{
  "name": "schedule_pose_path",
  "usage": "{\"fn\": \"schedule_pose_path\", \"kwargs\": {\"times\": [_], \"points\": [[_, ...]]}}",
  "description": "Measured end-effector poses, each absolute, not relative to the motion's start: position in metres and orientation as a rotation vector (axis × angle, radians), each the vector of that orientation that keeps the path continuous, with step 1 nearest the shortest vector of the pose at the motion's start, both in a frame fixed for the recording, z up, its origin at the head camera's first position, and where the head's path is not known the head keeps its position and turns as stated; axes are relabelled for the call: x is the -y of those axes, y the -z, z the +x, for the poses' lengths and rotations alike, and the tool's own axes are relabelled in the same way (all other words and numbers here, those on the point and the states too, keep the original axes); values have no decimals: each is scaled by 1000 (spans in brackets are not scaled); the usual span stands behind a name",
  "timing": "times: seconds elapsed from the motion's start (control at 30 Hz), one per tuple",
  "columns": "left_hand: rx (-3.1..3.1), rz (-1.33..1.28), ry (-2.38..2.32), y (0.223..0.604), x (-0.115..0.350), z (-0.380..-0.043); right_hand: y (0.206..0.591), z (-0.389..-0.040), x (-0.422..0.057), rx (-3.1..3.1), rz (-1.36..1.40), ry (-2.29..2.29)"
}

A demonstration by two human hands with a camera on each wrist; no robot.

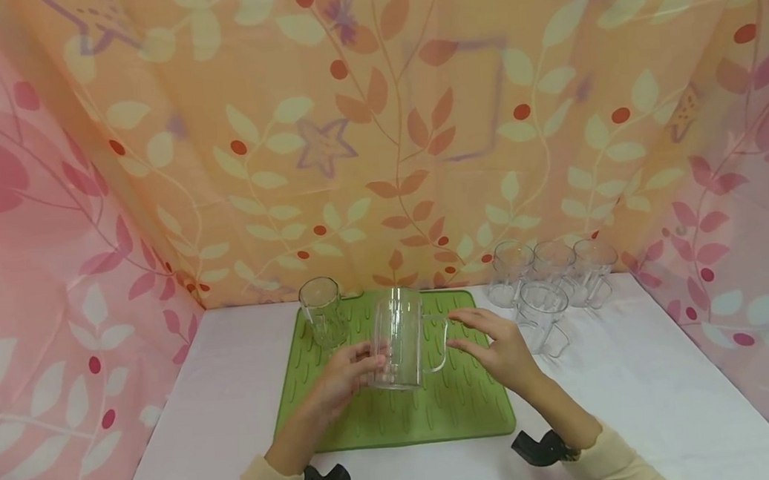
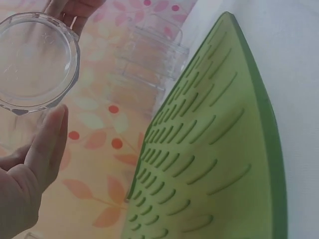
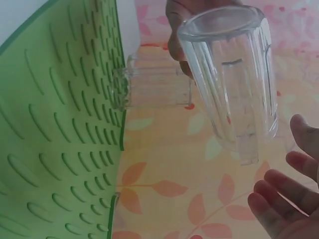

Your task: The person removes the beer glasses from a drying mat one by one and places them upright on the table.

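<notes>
A clear glass mug hangs above a green drying mat, its handle pointing right. My left hand grips the mug's body from the left, thumb across the near side. Beside the handle is my right hand, fingers extended and parted; contact with the handle is unclear in the head view. In the right wrist view the same right hand shows spread fingers holding nothing. One round end of the mug faces the left wrist camera. Another clear mug stands on the mat's back left corner.
Several clear mugs stand grouped on the white tablecloth right of the mat, close to my right hand. A patterned orange curtain hangs behind the table, with pink panels at both sides.
</notes>
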State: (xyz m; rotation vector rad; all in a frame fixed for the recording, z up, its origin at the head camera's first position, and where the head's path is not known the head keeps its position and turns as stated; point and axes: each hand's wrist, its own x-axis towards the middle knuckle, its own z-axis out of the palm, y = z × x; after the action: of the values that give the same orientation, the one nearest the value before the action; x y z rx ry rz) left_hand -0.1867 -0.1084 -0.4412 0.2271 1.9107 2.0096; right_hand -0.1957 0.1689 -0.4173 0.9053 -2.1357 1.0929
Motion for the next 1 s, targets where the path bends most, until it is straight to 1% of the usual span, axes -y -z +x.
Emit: {"fn": "schedule_pose_path", "kwargs": {"times": [0.33,0.7,1.0], "points": [[-1981,363,-2030,450,106,-176,412,-195,-171,2288,809,-1270],[-1981,527,-2092,458,103,-168,413,-198,-177,2460,704,-1698],[-2011,616,-2066,459,100,-163,411,-199,-180,2523,752,-1902]]}}
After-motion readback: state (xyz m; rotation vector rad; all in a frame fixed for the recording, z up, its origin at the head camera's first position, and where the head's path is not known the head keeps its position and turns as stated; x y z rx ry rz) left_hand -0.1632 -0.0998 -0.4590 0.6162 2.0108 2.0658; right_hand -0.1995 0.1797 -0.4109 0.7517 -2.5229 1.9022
